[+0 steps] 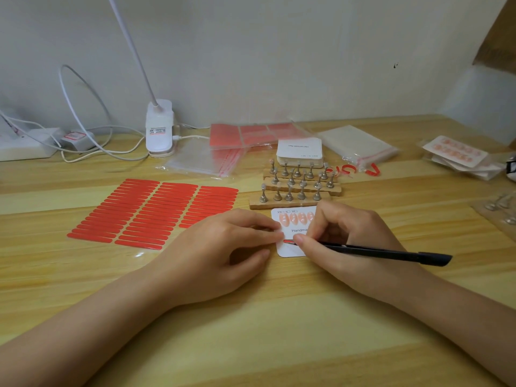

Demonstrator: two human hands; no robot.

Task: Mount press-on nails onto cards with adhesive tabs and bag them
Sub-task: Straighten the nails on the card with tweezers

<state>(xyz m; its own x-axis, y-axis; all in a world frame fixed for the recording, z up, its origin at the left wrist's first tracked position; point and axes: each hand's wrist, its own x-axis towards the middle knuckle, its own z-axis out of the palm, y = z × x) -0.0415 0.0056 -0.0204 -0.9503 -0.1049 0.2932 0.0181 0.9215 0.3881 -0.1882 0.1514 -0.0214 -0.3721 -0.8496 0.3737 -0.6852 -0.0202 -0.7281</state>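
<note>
Over card [290, 248], hands [223, 247] curled

White clip lamp [159, 129], power strip [25, 146], cables [83, 107]

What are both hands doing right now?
Left hand: fingers curled, fingertips pressing the small white rounded card; gripping nothing visible.
Right hand: closed on the slim black tweezers, tip at the card.

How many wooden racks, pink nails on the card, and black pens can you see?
Light wooden racks with metal pegs: 3
Pink press-on nails showing on the white card: 4
Black pens: 1
Total: 8
</note>
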